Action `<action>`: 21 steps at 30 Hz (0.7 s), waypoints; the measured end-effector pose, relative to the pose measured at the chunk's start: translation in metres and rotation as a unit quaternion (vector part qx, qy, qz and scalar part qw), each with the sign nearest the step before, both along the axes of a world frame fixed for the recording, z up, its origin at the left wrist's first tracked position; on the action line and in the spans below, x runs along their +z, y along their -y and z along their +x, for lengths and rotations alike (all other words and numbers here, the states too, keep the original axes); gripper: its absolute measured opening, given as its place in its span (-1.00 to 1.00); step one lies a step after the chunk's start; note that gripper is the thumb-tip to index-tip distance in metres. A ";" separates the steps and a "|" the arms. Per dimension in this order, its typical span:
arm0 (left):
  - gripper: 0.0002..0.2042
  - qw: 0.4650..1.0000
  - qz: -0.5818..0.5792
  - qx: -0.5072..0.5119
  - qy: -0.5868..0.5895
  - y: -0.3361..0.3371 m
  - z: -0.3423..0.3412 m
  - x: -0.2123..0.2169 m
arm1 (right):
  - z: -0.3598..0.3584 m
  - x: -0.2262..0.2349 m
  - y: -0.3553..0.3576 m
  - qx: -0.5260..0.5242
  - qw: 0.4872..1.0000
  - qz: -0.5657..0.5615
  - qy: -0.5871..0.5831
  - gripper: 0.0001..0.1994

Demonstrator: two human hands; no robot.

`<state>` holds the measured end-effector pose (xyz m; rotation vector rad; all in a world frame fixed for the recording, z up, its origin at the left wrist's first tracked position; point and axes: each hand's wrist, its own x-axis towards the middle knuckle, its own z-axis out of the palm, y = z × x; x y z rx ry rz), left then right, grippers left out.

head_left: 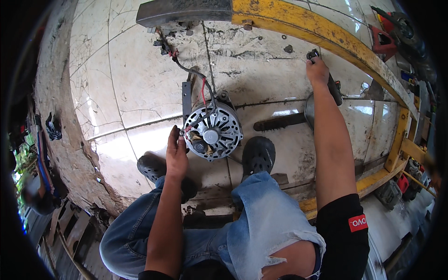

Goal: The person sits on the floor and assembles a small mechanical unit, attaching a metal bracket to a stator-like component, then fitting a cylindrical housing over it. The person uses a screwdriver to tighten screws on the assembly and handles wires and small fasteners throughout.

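Observation:
A round silver alternator (212, 134) stands on the tiled floor between my feet, its slotted end and round hub facing up. My left hand (177, 156) is at its left rim, fingers together beside a small metal piece and the red wire end (188, 128); what they pinch is too small to name. A black and red wire harness (190, 70) runs from the alternator up to the frame. My right hand (318, 72) reaches far right and is closed round a dark metal tool (312, 55), whose kind I cannot make out.
A yellow metal frame (322, 39) arches over the far and right sides, with a dark grey beam (184, 13) joined to it. A wire brush (279, 122) lies next to a metal bowl (309, 111), partly behind my right arm. A flat drilled bar (186, 98) touches the alternator's left side.

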<state>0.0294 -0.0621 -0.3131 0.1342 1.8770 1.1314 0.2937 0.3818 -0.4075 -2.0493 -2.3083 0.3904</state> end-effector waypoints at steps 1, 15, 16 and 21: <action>-0.50 1.000 -0.011 -0.006 -0.017 0.001 -0.004 0.001 | 0.000 0.000 0.001 0.007 1.000 0.002 -0.006 -0.70; -0.49 0.989 -0.027 0.017 -0.143 -0.031 -0.026 0.054 | -0.025 0.017 0.032 0.042 0.982 -0.003 -0.183 -0.72; -0.50 0.986 -0.018 0.011 -0.168 -0.040 -0.029 0.062 | -0.026 0.021 0.046 0.020 0.969 -0.024 -0.246 -0.74; -0.60 0.961 0.125 0.023 -0.247 -0.082 -0.028 0.090 | -0.025 0.085 0.102 -0.212 0.572 -0.455 -0.649 -0.85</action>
